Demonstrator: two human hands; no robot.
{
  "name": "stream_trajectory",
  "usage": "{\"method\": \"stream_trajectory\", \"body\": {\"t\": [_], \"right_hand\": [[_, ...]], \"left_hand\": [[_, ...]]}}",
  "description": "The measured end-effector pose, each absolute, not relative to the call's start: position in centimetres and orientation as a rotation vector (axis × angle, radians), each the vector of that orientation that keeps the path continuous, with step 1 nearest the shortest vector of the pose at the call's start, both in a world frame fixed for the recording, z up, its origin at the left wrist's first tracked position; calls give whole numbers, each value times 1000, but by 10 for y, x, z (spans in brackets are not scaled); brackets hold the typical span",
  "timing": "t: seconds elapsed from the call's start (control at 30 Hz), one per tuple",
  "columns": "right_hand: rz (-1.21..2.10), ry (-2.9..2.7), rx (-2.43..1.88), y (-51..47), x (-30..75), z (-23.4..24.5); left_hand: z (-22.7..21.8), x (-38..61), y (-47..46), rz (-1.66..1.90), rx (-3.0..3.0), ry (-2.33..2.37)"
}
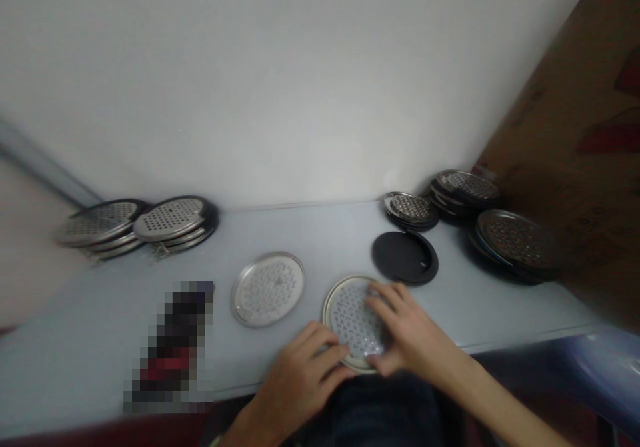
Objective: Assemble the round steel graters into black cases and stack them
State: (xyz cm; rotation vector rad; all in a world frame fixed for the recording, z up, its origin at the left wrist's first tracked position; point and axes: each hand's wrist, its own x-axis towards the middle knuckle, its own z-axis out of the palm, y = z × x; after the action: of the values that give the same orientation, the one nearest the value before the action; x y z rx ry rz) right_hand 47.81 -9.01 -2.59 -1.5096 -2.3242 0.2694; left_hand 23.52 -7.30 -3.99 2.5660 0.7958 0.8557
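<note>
A round perforated metal disc (353, 314) with a pale rim lies at the table's near edge between both hands. My left hand (307, 374) pinches its near-left rim with thumb and fingers. Across its right side, my right hand (403, 330) has its fingertips on top and its thumb at the near rim, gripping it. A second perforated metal disc (269, 289) lies flat to the left, apart from the hands. Just beyond my right hand lies a round black ring-like piece (404, 257) with an off-centre opening.
Stacks of perforated discs with black rims (173, 219) stand at the back left. More stacked discs (465, 190) are at the back right, beside a brown cardboard box (575, 134). A blurred-out patch (173, 347) covers something at the left front. A white wall (300, 87) rises behind the table.
</note>
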Motion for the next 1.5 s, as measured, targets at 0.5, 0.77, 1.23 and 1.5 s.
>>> {"method": "stream_trajectory", "body": {"t": [0.5,0.77,1.23,1.5], "right_hand": [[297,-2289,-1516,-90,479,-27],[290,-2288,-1461,-92,483,-33],[275,-2220,-1422,-93,487,-36],[190,-2301,-1393,-89,488,-31]], "left_hand": [[-40,234,-68,854,2807,629],[-37,233,-67,819,2877,599],[-37,234,-64,840,2857,590],[-41,234,-63,887,2862,570]]}}
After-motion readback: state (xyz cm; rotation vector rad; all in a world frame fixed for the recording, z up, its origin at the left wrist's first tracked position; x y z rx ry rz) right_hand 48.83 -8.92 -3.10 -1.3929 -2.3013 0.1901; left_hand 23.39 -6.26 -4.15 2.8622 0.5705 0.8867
